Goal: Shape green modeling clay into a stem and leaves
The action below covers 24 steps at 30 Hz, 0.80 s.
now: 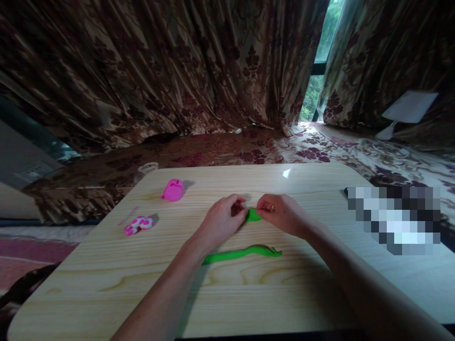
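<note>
A short piece of green modelling clay (253, 216) lies between my hands near the middle of the table. My left hand (224, 215) rests at its left end, thumb and bent fingertips closed on the edge. At its other end my right hand (282, 214) pinches the clay between thumb and fingers; a ring shows on one finger. Nearer to me lies a long, wavy strip of green clay (241, 253), its left end hidden behind my left forearm and its right end ragged.
At the table's left are a pink clay lump (173, 190), a pink-and-white clay piece (138, 225) and a thin pale strip (128, 216). A blurred-out object (394, 220) lies on the right. Behind the wooden table (305, 182) stand a white lamp (410, 108) and patterned curtains (213, 66).
</note>
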Tool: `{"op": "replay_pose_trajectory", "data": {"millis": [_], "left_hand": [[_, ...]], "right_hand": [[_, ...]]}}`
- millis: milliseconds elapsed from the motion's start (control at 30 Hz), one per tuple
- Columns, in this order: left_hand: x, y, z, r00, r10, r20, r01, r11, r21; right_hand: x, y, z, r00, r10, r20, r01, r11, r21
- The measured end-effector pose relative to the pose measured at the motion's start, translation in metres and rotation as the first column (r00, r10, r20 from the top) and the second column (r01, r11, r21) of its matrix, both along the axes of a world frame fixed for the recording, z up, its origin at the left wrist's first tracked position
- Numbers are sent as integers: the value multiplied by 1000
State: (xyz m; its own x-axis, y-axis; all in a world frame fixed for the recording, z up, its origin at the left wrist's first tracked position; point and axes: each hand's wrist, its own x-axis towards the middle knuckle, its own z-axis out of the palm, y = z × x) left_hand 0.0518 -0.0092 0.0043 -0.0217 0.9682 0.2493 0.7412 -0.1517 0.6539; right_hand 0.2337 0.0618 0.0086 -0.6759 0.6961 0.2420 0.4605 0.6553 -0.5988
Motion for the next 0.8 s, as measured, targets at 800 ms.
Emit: {"op": "replay_pose_trajectory", "data": {"millis": [800], "left_hand": [[47, 7, 37, 843, -18, 538, 13, 1000, 13]], "right_hand": [[33, 3, 36, 904, -52, -424, -147, 894, -423]]}}
